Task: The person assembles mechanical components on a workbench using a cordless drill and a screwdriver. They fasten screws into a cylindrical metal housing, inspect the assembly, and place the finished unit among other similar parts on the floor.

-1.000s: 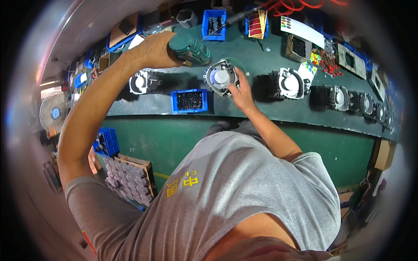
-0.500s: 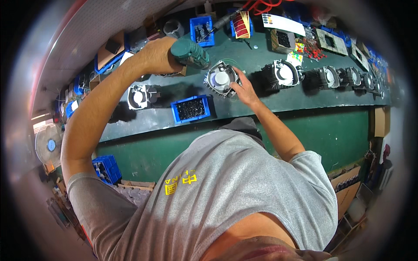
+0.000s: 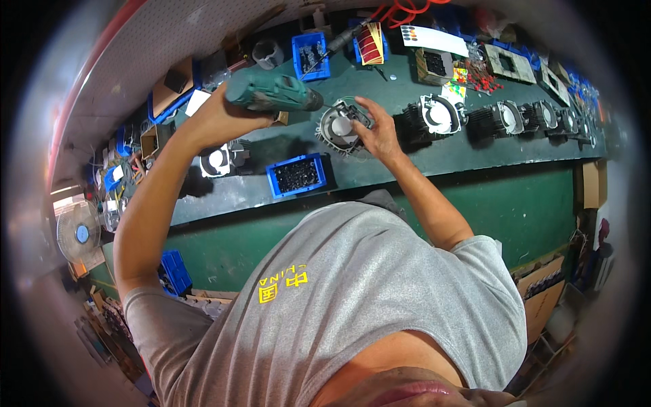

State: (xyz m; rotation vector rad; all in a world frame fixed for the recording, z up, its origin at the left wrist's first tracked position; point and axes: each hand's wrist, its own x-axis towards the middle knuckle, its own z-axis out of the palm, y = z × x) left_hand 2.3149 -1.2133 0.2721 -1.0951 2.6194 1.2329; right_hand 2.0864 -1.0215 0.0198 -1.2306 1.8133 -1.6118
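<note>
My left hand (image 3: 220, 123) is wrapped round the grip of a green power drill (image 3: 271, 92). The drill lies nearly level, its front end pointing right toward a round, finned metal housing (image 3: 330, 133) on the bench. Whether its tip touches the housing is too small to tell. My right hand (image 3: 382, 138) grips the housing's right side, thumb over the rim and index finger at the far edge. A pale round disc sits in the middle of the housing. Just nearer stands a blue bin (image 3: 270, 178) of small black parts.
Similar finned housings (image 3: 441, 114) stand in a row to the right, and another housing (image 3: 215, 161) stands at left. Along the back are a blue bin (image 3: 296, 57) of small parts, red-and-yellow sheets (image 3: 370, 44) and a red coiled hose (image 3: 407, 9). The green bench (image 3: 380, 178) ends near my body.
The drill has swung from a steep tilt to nearly level, its rear end moving left and nearer. My left arm has lowered. My right hand has shifted slightly on the housing.
</note>
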